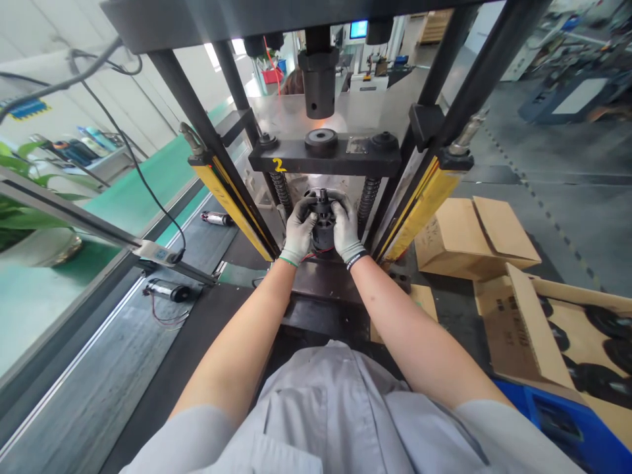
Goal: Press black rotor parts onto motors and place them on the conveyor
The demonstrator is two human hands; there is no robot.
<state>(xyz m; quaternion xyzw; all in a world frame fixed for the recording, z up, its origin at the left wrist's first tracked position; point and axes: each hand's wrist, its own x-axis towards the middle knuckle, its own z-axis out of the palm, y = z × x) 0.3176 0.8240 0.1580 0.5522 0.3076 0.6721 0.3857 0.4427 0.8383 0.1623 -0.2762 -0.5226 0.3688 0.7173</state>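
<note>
Both of my hands wear grey gloves and reach into a press. My left hand (pixel 299 230) and my right hand (pixel 345 229) grip the sides of a black cylindrical motor part (pixel 322 222) standing upright under the press's black top plate (pixel 296 159), which is marked with a yellow 2. Thin red wires hang from the part's base. The round press ram (pixel 318 82) hangs well above the plate. Two coil springs (pixel 281 191) flank the part.
Yellow light-curtain bars (pixel 232 197) stand on each side of the press opening. A conveyor belt (pixel 123 342) on my left carries two silver motors (pixel 168 289). Open cardboard boxes (pixel 474 237) and a box of black round parts (pixel 587 342) sit on my right.
</note>
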